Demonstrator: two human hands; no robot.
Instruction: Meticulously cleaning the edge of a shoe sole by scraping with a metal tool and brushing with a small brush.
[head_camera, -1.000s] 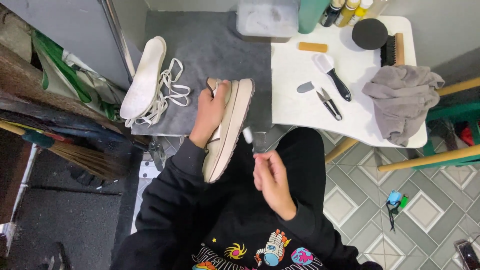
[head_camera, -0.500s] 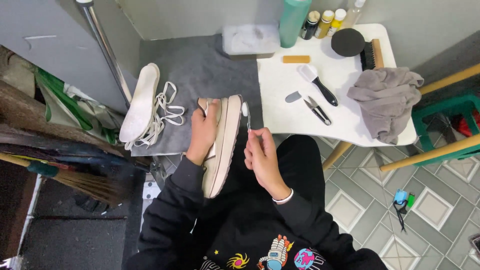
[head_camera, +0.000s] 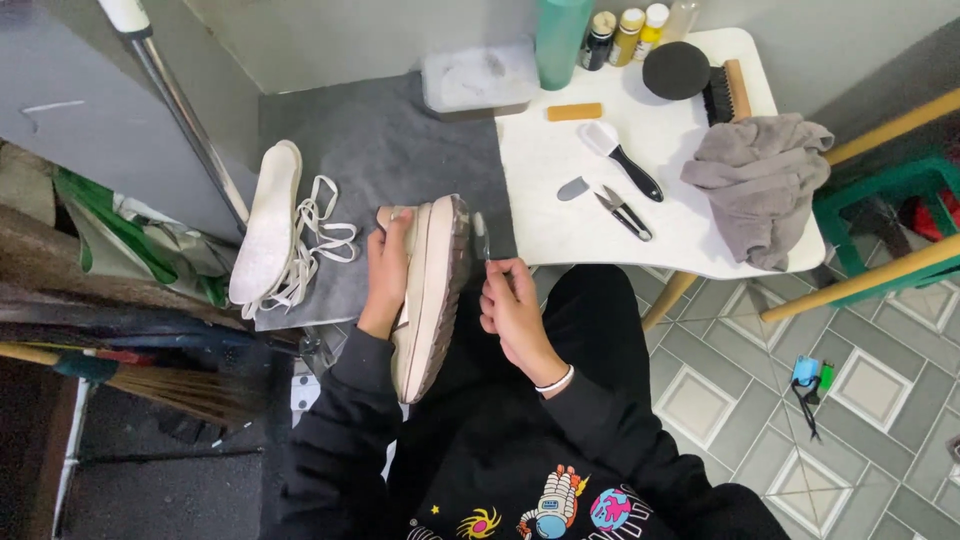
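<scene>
From the head view I see my left hand (head_camera: 388, 272) wrapped around the far end of a shoe (head_camera: 432, 295), fingers closed over the pale upper, so the shoe stands on edge over my lap with its tan, lugged sole facing right. My right hand (head_camera: 513, 315) sits just right of the sole, fingers pinched narrow around a small tool (head_camera: 481, 238) whose light tip points up beside the sole's far end; I cannot tell whether the tip touches the rubber.

I judge the shoe light, with a stiff, thick sole and a softer upper that would give under a squeeze. The sole's edge looks the firmest place to hold; the lugs should offer grip, not slip. Nothing here looks fragile.

To the left, on a grey mat (head_camera: 400, 150), lies an insole (head_camera: 266, 225) with white laces (head_camera: 322, 235) tangled beside it. To the right, the white table (head_camera: 560, 235) carries a brush (head_camera: 620, 160), snips (head_camera: 623, 212), a grey cloth (head_camera: 760, 180), bottles (head_camera: 625, 30) at the far edge, and a dark round sponge (head_camera: 675, 70).
</scene>
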